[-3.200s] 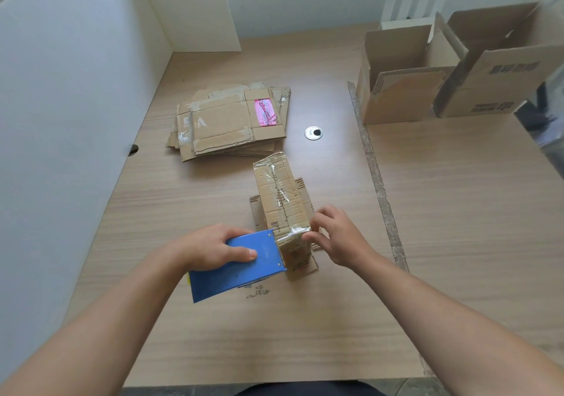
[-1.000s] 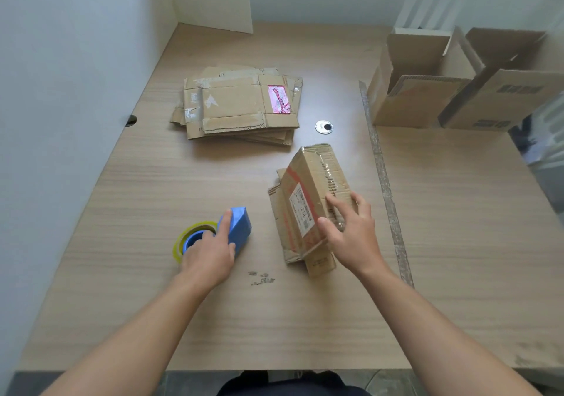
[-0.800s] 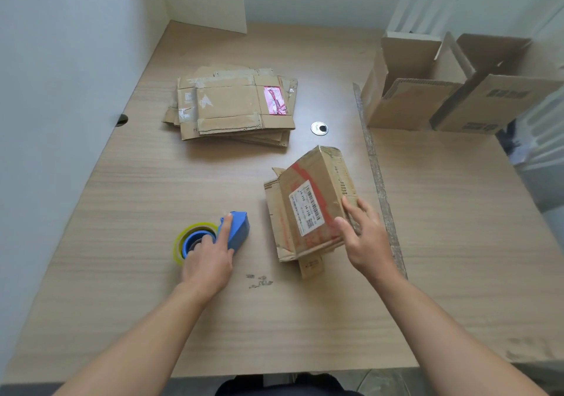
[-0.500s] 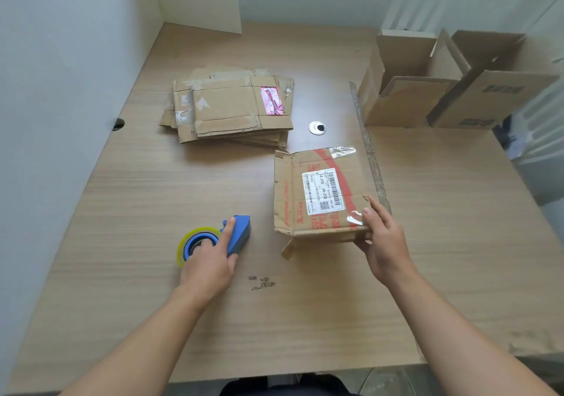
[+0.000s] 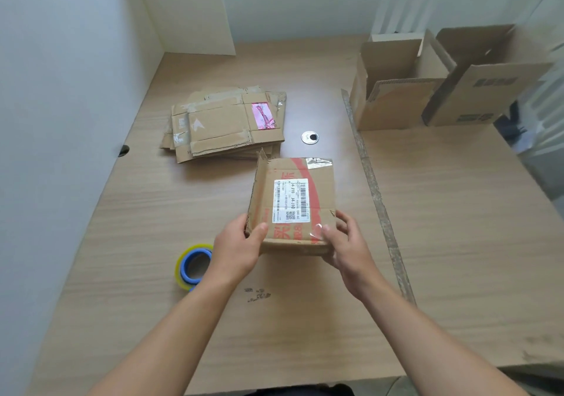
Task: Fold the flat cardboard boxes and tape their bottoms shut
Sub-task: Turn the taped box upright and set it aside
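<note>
Cardboard filled the head view: one small box (image 5: 293, 203) sat at the middle of the wooden table (image 5: 457, 212), its broad face up with a white barcode label (image 5: 290, 200) and red print. The left hand (image 5: 238, 249) gripped the box's near left corner, thumb on top and fingers curled round the side. The right hand (image 5: 345, 246) gripped the near right corner the same way, thumb pressed on a patch of clear tape. Whether the box's far end touched the table could not be told.

Just left of the left wrist lay a tape roll (image 5: 193, 265), yellowish with a blue core. Beyond the box, a stack of flat boxes (image 5: 225, 123) lay near the left wall, and a round metal grommet (image 5: 309, 137) sat to the right of the stack. Two folded boxes (image 5: 396, 90) stood open at the far right.
</note>
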A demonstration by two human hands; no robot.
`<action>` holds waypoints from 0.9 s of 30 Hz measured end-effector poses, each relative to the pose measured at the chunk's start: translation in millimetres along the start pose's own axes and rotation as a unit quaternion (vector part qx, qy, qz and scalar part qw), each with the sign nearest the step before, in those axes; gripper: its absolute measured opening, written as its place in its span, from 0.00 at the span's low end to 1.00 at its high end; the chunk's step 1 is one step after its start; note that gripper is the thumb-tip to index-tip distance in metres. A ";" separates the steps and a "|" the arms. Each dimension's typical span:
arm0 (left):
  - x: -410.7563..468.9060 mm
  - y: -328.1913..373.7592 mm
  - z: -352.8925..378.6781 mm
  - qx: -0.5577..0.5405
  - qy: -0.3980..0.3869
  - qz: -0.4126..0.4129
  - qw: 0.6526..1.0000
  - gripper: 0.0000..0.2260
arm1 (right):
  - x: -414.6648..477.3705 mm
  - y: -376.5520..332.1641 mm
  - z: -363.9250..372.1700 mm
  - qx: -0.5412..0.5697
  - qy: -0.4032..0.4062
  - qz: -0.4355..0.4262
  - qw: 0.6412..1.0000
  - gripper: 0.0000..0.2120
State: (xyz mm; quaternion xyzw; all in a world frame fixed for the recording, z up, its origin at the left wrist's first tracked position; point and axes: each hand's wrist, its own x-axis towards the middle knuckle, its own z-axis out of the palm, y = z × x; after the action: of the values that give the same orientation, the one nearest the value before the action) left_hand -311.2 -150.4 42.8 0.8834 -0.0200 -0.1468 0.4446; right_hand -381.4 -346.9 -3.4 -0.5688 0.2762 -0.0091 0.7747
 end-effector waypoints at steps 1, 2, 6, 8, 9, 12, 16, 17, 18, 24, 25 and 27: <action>0.9 2.2 0.5 0.027 0.021 0.016 0.999 0.07 | 1.1 -1.3 -0.9 -0.018 -0.003 0.002 1.000 0.28; 2.0 4.0 0.7 0.044 0.033 0.030 0.998 0.07 | 2.6 -2.0 -2.1 -0.036 -0.005 0.003 0.999 0.30; 1.7 10.3 4.4 0.069 0.027 0.057 0.996 0.09 | 8.9 -5.0 -9.8 -0.017 0.004 -0.021 1.000 0.32; -1.0 15.9 9.0 0.063 0.031 0.061 0.996 0.10 | 9.0 -7.2 -14.5 -0.024 0.002 -0.040 0.999 0.35; -2.4 19.0 11.9 0.062 0.033 0.065 0.995 0.10 | 8.5 -7.6 -16.9 -0.033 -0.002 -0.047 0.998 0.36; -5.2 26.1 18.6 0.054 0.031 0.063 0.996 0.12 | 6.5 -8.3 -25.7 -0.053 -0.026 -0.051 0.997 0.36; -3.4 25.2 18.6 0.045 -0.005 0.041 0.998 0.11 | 6.7 -25.3 -42.9 -0.118 0.005 -0.116 0.986 0.34; -2.7 25.1 17.7 0.048 -0.006 0.028 0.998 0.15 | 7.5 -31.8 -47.8 -0.165 0.023 -0.155 0.974 0.34; -1.5 25.5 16.3 0.054 0.007 0.016 0.998 0.21 | 8.0 -38.1 -52.2 -0.221 0.038 -0.198 0.954 0.33; 14.2 60.6 9.6 0.059 0.081 0.147 0.984 0.36 | 6.2 -59.3 -64.9 -0.462 0.025 -0.445 0.767 0.31; 19.0 69.6 9.5 0.047 0.090 0.163 0.981 0.39 | 6.8 -60.0 -65.9 -0.485 0.017 -0.474 0.735 0.30; 30.5 84.9 10.1 0.030 0.097 0.156 0.983 0.46 | 8.2 -59.2 -66.7 -0.505 -0.011 -0.512 0.695 0.27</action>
State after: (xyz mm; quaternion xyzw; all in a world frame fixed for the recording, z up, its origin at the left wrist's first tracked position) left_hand -276.8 -214.7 96.9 0.8925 -0.1189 0.0110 0.4350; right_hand -385.9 -429.0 32.4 -0.9278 -0.1033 -0.2575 0.2494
